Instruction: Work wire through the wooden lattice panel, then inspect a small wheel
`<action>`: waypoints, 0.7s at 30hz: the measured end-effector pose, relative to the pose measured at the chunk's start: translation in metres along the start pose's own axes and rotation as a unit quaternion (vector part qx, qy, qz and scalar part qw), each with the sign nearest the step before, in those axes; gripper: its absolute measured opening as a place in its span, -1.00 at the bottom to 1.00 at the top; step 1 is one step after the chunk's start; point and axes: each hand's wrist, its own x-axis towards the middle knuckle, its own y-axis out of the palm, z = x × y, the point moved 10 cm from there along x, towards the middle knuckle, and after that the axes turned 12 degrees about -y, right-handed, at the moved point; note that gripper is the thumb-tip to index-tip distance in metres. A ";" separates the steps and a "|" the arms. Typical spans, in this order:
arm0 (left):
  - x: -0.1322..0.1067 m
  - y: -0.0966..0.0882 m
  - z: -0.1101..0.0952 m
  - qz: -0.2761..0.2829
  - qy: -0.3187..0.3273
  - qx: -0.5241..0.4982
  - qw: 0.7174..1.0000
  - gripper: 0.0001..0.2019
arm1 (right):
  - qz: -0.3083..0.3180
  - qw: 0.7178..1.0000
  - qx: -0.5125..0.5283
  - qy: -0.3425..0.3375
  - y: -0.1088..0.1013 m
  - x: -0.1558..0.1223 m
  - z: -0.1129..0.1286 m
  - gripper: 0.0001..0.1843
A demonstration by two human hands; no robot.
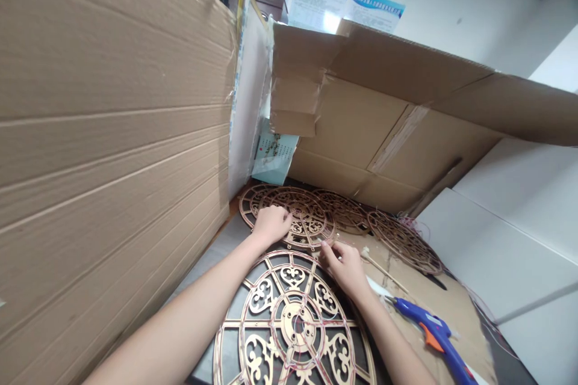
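Your left hand (271, 224) lies palm down, fingers curled over the rim of a round laser-cut wooden fretwork disc (300, 219), pinning it flat. Your right hand (345, 264) sits just beside that disc's near edge, fingertips pinched together on something thin, possibly a fine wire or thread; it's too small to tell for sure. Step in hand looks like threading or fixing a strand along the disc's rim while the other hand steadies it. The next move likely calls for a steady pinch and a small, precise pull along the edge, with the disc held still. Nearer you lies a larger ornate wheel panel (295, 325), gold-toned scrollwork on dark backing, spoked, with thin reddish wire looping over it. More fretwork discs (404, 240) overlap toward the right, all thin, flat, lacy cut-outs. A slim wooden stick (383, 269) lies on the cardboard sheet (451, 304) that covers the work surface, matte and creased. A blue hot glue gun (436, 337) with an orange trigger lies at right, nozzle pointing toward your right hand. Corrugated cardboard walls (112, 132) stand close at the left and back, ribbed and taped; white panels (510, 240) stand at right.
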 end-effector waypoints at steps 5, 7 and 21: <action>0.001 -0.002 -0.002 0.002 0.003 0.000 1.000 -0.55 | -0.006 0.998 0.046 0.043 -0.004 -0.002 -0.004 -0.28; 0.001 -0.002 -0.002 0.003 0.003 0.000 1.000 -0.56 | -0.047 0.997 0.040 0.046 -0.013 -0.001 -0.007 -0.28; 0.003 -0.001 -0.004 0.006 0.006 0.012 1.000 -0.55 | -0.016 0.973 0.229 0.032 0.001 0.002 0.008 -0.38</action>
